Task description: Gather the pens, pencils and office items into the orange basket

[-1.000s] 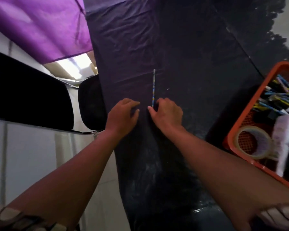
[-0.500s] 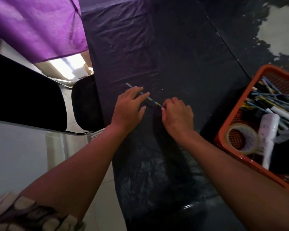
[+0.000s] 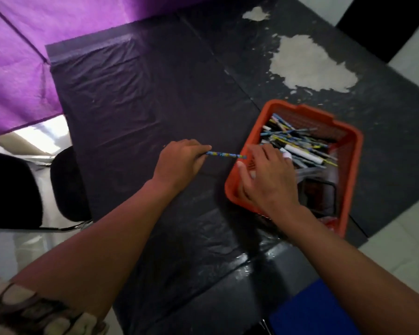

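Observation:
My left hand (image 3: 182,160) grips one end of a thin blue patterned pencil (image 3: 225,155), which sticks out to the right with its tip at the near-left rim of the orange basket (image 3: 348,170). My right hand (image 3: 269,180) lies spread over the basket's left wall, palm down, fingers apart, and I cannot see anything held in it. Inside the basket lie several pens and pencils (image 3: 298,141), a white marker (image 3: 302,154) and some darker items partly hidden by my hand.
The table (image 3: 155,93) wears a black plastic sheet with a torn pale patch (image 3: 310,66) at the back right. Purple cloth (image 3: 34,44) hangs at the left. A black chair (image 3: 65,184) stands left of the table, a blue object (image 3: 310,308) at the bottom right.
The pencil has left the table and moved right in my left hand, up to the basket. My right hand let go of it and shifted onto the basket's left rim. The view swung right.

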`<state>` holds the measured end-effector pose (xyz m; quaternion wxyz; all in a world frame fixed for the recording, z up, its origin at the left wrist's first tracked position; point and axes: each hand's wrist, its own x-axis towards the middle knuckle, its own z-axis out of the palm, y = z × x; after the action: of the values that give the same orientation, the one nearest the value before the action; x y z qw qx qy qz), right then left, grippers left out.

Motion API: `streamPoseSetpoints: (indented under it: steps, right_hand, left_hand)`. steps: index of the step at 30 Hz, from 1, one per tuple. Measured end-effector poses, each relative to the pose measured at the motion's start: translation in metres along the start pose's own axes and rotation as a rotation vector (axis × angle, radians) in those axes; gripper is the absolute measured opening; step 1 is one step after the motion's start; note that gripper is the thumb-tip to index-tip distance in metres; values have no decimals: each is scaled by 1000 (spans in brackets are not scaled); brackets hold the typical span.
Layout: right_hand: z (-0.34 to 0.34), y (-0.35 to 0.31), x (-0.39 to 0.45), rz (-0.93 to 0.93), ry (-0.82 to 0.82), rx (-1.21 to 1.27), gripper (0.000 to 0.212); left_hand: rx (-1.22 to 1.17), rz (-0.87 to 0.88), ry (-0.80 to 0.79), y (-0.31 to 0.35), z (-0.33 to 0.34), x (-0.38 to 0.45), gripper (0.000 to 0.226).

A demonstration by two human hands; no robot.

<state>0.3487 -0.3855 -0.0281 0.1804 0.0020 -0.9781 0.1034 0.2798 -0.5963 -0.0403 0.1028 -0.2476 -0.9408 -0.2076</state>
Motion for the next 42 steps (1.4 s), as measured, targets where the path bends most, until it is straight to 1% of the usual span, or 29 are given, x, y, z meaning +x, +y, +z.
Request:
streamPoseSetpoints:
  steps: [2, 4, 6, 9, 16, 18, 22, 24, 28, 30, 32, 35, 38, 40, 42]
  right_hand:
    - [-11, 34, -10, 80, 11, -17, 49]
    - [-18, 67, -22, 151, 8, -13, 53]
    - [-20, 96, -36, 194, -17, -27, 59]
    - [-15, 123, -56, 239, -73, -44, 71]
    - [-2, 146, -72, 346, -109, 45, 83]
    - [-1, 144, -73, 351, -112, 68, 84]
    - [1, 147, -72, 347, -107, 95, 84]
    - [1, 149, -70, 337, -100, 106, 84]
    - [-2, 156, -46, 310, -38, 146, 78]
    - [-2, 164, -25, 301, -24, 158, 73]
    - [1, 176, -3, 339, -21, 151, 67]
    - [6, 193, 11, 450, -36, 156, 59]
    - [9, 204, 2, 525, -81, 175, 58]
    - [8, 206, -7, 546, -129, 203, 60]
    - [5, 204, -12, 591, -204, 265, 67]
  left_hand:
    - [-21, -4, -11, 27, 9, 19, 27]
    - [-55, 6, -43, 55, 17, 37, 28]
    - [-81, 6, -82, 83, 27, 56, 26]
    - [-60, -6, -107, 117, 46, 79, 29]
    - [-67, 37, -177, 160, 97, 121, 29]
    - [-74, 48, -199, 162, 108, 125, 29]
    - [-93, 84, -190, 164, 123, 122, 27]
    - [-87, 66, -179, 160, 124, 117, 30]
    - [-43, -18, -82, 151, 115, 98, 32]
    - [21, -129, -26, 147, 107, 81, 38]
    - [91, -229, 0, 142, 98, 66, 45]
    - [141, -379, -34, 137, 89, 56, 53]
    - [146, -542, -108, 136, 85, 59, 51]
    - [145, -568, -136, 140, 84, 62, 41]
    - [132, -558, -140, 143, 84, 63, 32]
